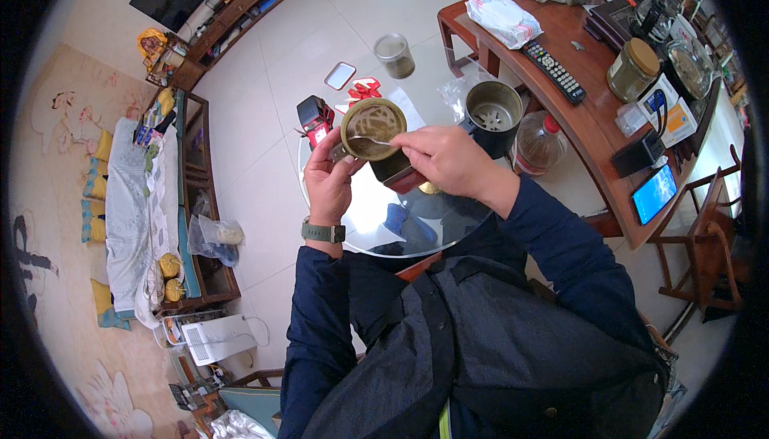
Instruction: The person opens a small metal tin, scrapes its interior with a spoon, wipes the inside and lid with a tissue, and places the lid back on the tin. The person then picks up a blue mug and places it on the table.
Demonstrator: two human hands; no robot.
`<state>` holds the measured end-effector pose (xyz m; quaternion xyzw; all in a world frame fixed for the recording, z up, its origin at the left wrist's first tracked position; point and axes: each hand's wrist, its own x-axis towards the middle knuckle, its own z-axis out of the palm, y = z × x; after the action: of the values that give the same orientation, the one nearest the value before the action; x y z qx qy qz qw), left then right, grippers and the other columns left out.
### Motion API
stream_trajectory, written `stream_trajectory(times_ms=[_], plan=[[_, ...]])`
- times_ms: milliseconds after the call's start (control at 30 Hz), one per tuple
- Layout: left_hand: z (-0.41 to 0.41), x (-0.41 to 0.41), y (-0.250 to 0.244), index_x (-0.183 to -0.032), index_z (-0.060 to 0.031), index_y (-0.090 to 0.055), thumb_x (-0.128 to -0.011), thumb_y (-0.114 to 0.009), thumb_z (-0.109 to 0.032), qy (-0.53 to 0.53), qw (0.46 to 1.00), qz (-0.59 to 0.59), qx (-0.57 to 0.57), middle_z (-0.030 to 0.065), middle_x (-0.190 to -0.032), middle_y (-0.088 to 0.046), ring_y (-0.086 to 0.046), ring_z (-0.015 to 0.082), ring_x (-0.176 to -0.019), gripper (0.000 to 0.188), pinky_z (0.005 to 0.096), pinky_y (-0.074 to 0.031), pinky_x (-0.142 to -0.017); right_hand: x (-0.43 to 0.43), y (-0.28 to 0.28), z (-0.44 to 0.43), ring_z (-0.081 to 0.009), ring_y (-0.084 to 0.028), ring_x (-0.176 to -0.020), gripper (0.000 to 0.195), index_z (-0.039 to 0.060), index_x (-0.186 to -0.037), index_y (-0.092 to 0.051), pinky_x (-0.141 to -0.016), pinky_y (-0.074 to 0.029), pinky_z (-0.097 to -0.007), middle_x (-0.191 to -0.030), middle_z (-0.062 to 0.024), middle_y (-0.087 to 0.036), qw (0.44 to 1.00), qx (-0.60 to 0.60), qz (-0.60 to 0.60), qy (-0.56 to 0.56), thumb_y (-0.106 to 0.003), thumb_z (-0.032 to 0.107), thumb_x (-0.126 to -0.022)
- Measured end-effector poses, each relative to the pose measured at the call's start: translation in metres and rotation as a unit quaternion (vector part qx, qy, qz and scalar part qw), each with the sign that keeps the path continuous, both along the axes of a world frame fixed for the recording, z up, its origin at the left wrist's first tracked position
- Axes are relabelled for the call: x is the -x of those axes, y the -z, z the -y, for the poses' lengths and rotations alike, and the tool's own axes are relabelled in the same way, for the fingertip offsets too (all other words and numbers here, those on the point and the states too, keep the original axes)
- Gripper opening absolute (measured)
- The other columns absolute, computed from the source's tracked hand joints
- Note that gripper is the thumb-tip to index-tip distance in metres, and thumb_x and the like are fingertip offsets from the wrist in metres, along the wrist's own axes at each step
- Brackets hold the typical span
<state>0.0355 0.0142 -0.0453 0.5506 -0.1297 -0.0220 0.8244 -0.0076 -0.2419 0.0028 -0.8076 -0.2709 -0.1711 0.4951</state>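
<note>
My left hand (pixel 332 180) holds a round cup (pixel 373 122) tilted, its inside coated with greenish-brown powder. In my right hand (pixel 441 156) is a small metal spoon (pixel 369 139), its end inside the cup. Below the cup, an open rectangular tin (pixel 398 176) stands on the round glass table (pixel 336 232). To the right is a grinder with a metal bowl (pixel 494 108), its blades showing. A clear jar (pixel 395 56) with powder in it stands towards the far side. Red wrappers (pixel 364 89) lie just beyond the cup.
A red and black toy-like object (pixel 315 119) and a small white tray (pixel 340 75) lie at the left. On the wooden table (pixel 592 132) at the right are a remote control (pixel 554 72), a lidded jar (pixel 633 69) and a phone (pixel 654 194). A large plastic bottle (pixel 539 143) stands below its edge.
</note>
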Motion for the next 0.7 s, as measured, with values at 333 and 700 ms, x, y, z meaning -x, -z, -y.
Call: stream_trajectory(times_ms=[333,700], plan=[[-0.0029,0.0013,-0.0002,-0.141,0.0050,-0.054,-0.089,-0.062,0.016,-0.051,0.992,0.061,-0.094,0.0161,-0.135,-0.064,-0.066,0.0253,-0.122,0.053,0.0382,-0.057,-0.104,0.0073,0.0096,-0.0023,-0.0382,-0.069,-0.090,0.023,-0.0018,-0.110,-0.069,-0.080,-0.057,-0.0452,-0.098,-0.0208,-0.072,0.998,0.063,-0.002,-0.010,-0.061,0.012,-0.094],[-0.0029,0.0066,0.0057,-0.140,0.0012,-0.058,-0.093,-0.063,0.011,-0.061,0.970,0.116,-0.207,0.0117,-0.128,-0.068,-0.068,0.0174,-0.113,0.049,0.0293,-0.057,-0.094,0.0099,0.0030,0.0047,-0.0379,-0.070,-0.089,0.021,-0.0014,-0.106,-0.071,-0.081,-0.056,-0.0444,-0.097,-0.0209,-0.072,0.999,0.005,-0.027,0.047,-0.061,0.012,-0.094]])
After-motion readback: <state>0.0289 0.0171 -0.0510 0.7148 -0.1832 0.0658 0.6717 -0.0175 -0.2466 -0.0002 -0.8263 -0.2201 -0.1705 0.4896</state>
